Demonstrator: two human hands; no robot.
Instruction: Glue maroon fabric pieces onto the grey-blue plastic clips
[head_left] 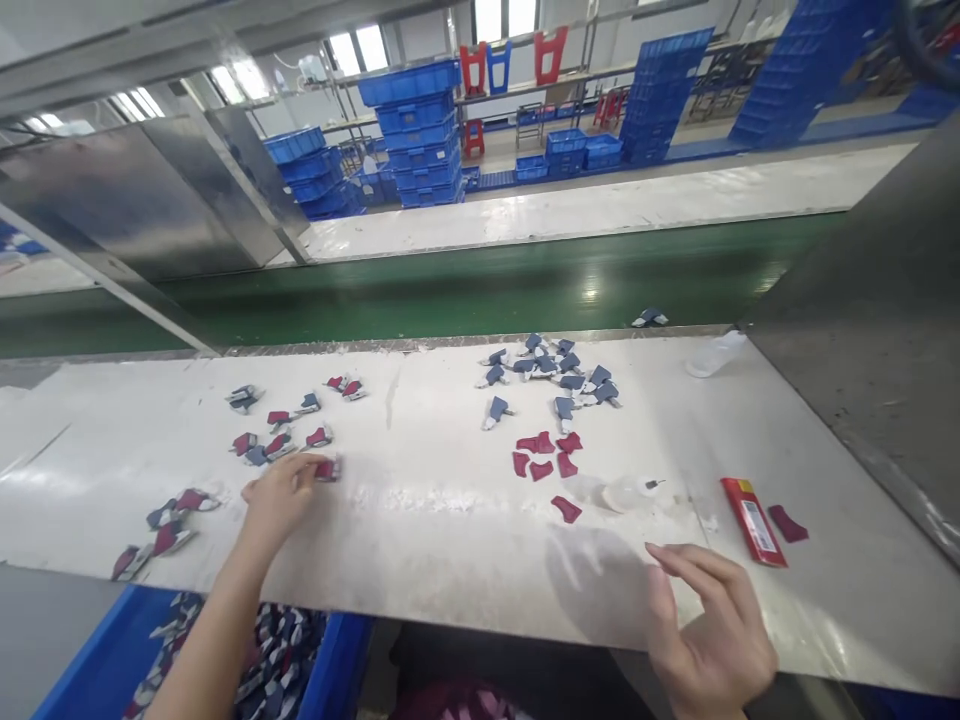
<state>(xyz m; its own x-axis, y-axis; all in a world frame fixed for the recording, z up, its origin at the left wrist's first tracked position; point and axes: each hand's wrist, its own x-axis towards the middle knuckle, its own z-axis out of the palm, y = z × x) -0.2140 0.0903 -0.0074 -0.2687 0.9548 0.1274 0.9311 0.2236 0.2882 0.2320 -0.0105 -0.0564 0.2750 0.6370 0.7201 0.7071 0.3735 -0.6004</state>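
My left hand (281,495) is closed on a small red and white piece (328,469) at the left of the white worktop. Around it lie assembled red and grey-blue pieces (279,443), with more (171,538) nearer the left front edge. My right hand (709,620) is raised over the front edge at the right, palm up, fingers apart and holding nothing. Several loose red pieces (541,470) lie right of the middle, behind them a group of grey-blue and white pieces (545,363). One red piece (566,509) sits closer to the front.
A red packet (754,522) and a red piece (787,524) lie at the right. A translucent bottle (715,355) rests near the metal panel (870,300). Below the left front edge is a blue crate (341,665) of pieces. A green belt (450,290) runs behind the worktop (450,580).
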